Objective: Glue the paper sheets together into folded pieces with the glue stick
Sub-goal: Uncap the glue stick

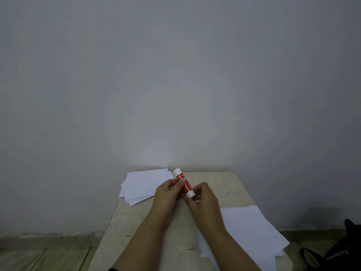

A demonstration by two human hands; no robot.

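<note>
The glue stick [184,182], red with white ends, is held above the table [224,184] between both hands: left hand [169,194] fingers curl around its middle, right hand [201,198] fingers pinch its near end. Folded sheets [145,185] lie stacked left, lined paper [248,229] right.

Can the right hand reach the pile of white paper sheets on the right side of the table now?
Probably yes, but not freely: the right hand holds the red and white glue stick together with the left hand. The lined white paper pile lies uncovered beside the right forearm.

Glue stick [184,184] label unreadable
</note>
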